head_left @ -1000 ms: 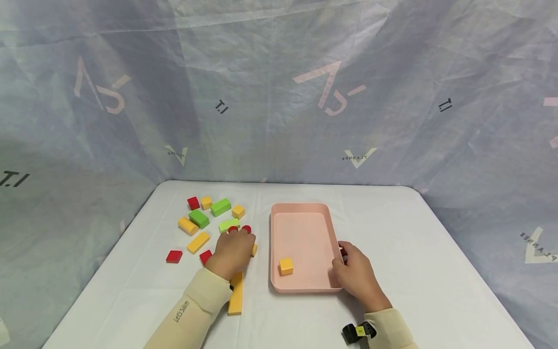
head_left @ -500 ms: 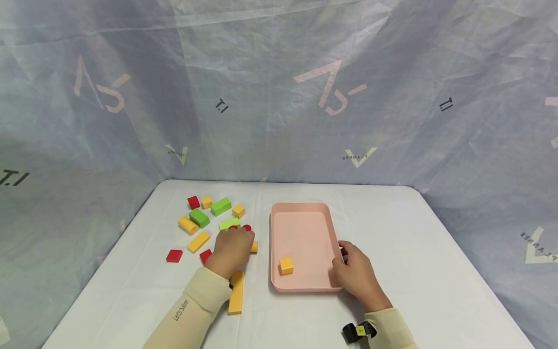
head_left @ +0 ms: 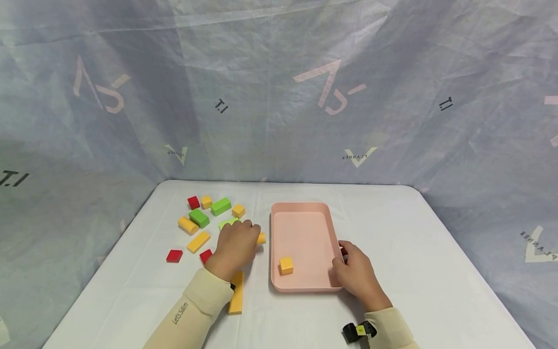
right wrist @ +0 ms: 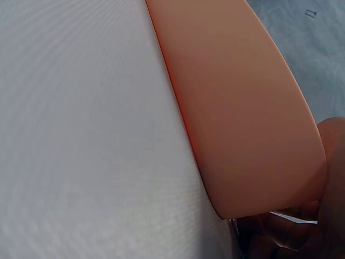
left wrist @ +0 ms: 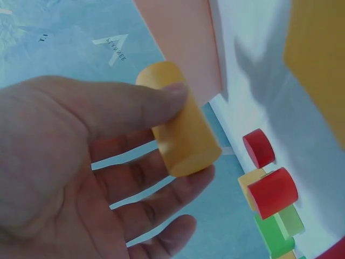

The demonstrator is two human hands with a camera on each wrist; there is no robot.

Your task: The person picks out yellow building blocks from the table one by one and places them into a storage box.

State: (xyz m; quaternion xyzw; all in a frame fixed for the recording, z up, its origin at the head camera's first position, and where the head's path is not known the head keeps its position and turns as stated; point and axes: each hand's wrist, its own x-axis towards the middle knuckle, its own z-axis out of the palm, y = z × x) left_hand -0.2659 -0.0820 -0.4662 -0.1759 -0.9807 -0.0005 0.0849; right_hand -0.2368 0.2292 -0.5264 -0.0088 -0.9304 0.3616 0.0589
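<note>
My left hand (head_left: 237, 245) pinches a yellow cylinder block (left wrist: 188, 135) between thumb and fingers, held off the table in the left wrist view. In the head view only the end of that block shows, just left of the pink tray (head_left: 305, 232). My right hand (head_left: 357, 274) grips the tray's right wall near its front corner, thumb over the rim. One yellow cube (head_left: 286, 266) sits inside the tray. Red round blocks (left wrist: 272, 192) lie on the table below the left hand in the left wrist view; in the head view the hand hides them.
Left of the tray lie several loose blocks: green blocks (head_left: 199, 218), a second yellow cylinder (head_left: 188, 226), red blocks (head_left: 174, 256) and small yellow cubes (head_left: 238, 211). A long yellow plank (head_left: 236, 296) lies partly under the left sleeve. A grey curtain (head_left: 279, 97) surrounds the white table (head_left: 418, 271).
The left hand has picked up the yellow cylinder block and shifted slightly right and away, toward the tray. The right hand and the tray have stayed in place.
</note>
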